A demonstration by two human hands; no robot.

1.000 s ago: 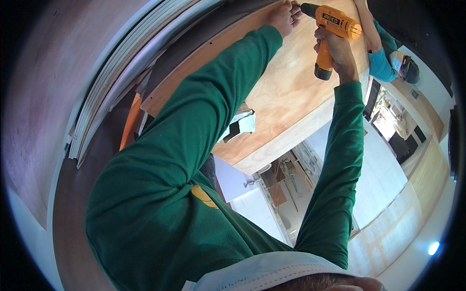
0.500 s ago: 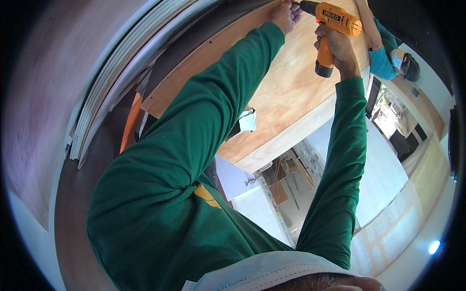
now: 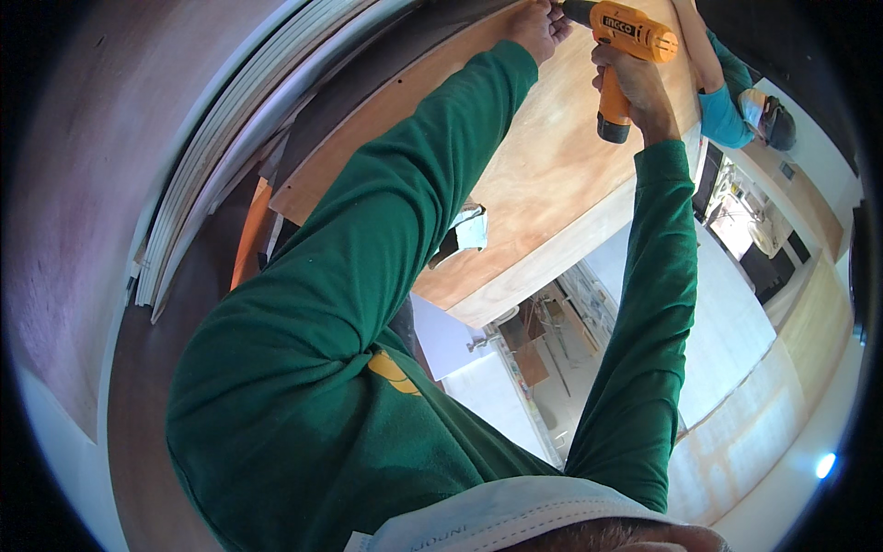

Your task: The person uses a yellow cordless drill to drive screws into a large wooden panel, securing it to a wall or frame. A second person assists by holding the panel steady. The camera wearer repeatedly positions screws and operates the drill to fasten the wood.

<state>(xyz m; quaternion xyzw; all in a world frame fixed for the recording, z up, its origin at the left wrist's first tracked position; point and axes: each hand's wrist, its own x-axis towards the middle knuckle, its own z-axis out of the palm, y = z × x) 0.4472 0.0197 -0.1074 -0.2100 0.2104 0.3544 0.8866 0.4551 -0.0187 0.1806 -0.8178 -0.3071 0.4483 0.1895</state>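
Observation:
My right hand [image 3: 641, 85] is wrapped round the grip of an orange cordless drill [image 3: 644, 35]. The drill lies level at the top of the view, its black chuck toward the left. Just at that tip my left hand [image 3: 541, 31] has its fingers curled and pinched together. Whatever small thing they may hold is too hidden to make out. Both hands are at the far part of a light-brown plywood panel [image 3: 543, 152], which has a few small dark holes along its left side.
Several long white-edged boards [image 3: 216, 129] lean at the left. An orange strip [image 3: 250, 235] stands by them. Another person in a teal sleeve [image 3: 724, 118] reaches onto the panel's far right edge. A small dark opening with a pale flap [image 3: 471, 230] sits near my left forearm.
The drill and my right hand have shifted slightly left and up, bringing the chuck closer to my left fingers. My left hand stays nearly still.

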